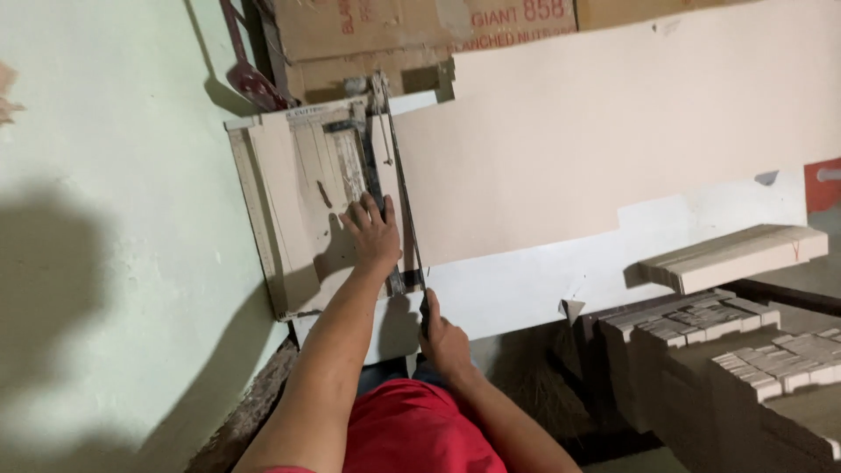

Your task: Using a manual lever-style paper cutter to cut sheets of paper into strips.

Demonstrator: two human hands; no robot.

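Note:
A worn white paper cutter board (293, 188) lies in front of me, with a long blade arm (399, 188) running along its right edge. My left hand (372, 232) presses flat, fingers spread, on the board beside the blade. My right hand (442, 337) grips the black handle (426, 308) at the near end of the blade arm. A large pale beige cardboard sheet (596, 140) lies to the right of the blade, its left edge at the cutting line.
A pale green wall (105, 219) rises on the left. Brown cardboard boxes (394, 35) stand behind the cutter. At the right are stacks of cut cardboard strips (731, 254) and bundles of small pieces (701, 320). A white surface (526, 285) lies under the sheet.

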